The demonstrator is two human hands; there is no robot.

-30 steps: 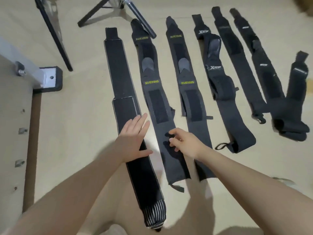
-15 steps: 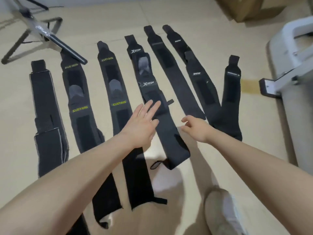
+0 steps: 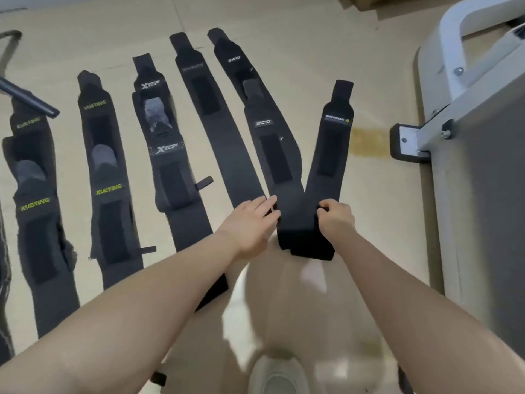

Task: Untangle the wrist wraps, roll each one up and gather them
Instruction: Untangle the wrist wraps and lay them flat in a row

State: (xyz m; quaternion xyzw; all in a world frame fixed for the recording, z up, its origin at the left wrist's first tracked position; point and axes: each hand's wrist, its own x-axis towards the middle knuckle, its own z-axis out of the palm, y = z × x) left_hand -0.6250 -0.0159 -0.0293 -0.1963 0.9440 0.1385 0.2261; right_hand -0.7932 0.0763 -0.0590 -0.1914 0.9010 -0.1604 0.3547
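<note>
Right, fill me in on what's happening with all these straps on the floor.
A person is sorting black wrist wraps laid out flat in a row on the floor. The right hand grips the near end of the rightmost wrap, which overlaps its neighbour in a V. The left hand rests flat beside it. Nothing is rolled yet.

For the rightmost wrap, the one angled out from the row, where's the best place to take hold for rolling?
At its near end, coming from the person's side. That end lies folded and overlaps the neighbouring wrap, and the right hand already grips its right edge there. The far tab end lies flat and free.
</note>
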